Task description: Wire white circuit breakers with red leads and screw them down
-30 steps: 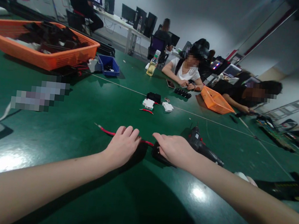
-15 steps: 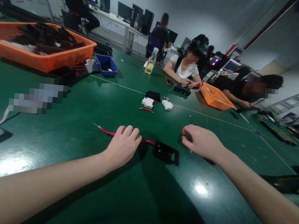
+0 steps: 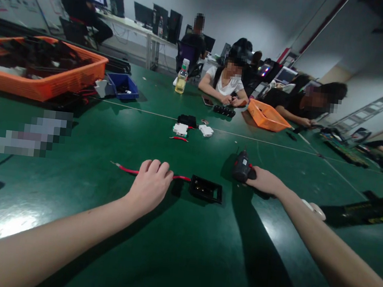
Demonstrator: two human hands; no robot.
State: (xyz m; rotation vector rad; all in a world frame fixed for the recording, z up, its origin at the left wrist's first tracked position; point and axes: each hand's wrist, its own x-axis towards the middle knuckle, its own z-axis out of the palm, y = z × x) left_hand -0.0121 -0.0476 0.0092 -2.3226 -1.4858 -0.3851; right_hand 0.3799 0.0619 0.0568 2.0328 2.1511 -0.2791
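My left hand [image 3: 151, 182] is closed around a red wire [image 3: 127, 169], whose bare metal end sticks out to the left. On the other side, the wire runs into a black rectangular plastic housing [image 3: 205, 197] with small brass-coloured parts inside, lying on the green table [image 3: 152, 258]. To the right of the housing, my right hand [image 3: 266, 181] grips a black cordless power screwdriver [image 3: 242, 168], its tip directed away from me. The right fingers are partly hidden behind the tool.
Beyond my hands lie white connector blocks [image 3: 180, 129], a short red wire [image 3: 179, 138] and a black part [image 3: 187, 120]. An orange basket [image 3: 40, 87] of black parts and a blue bin [image 3: 128, 95] stand left. A bottle [image 3: 181, 79] and a co-worker [image 3: 228, 81] are across the table.
The power screwdriver now shows in my right hand, raised into view. The black housing has tipped so its open inside faces me more. My left hand keeps hold of the wire; the view has shifted right.
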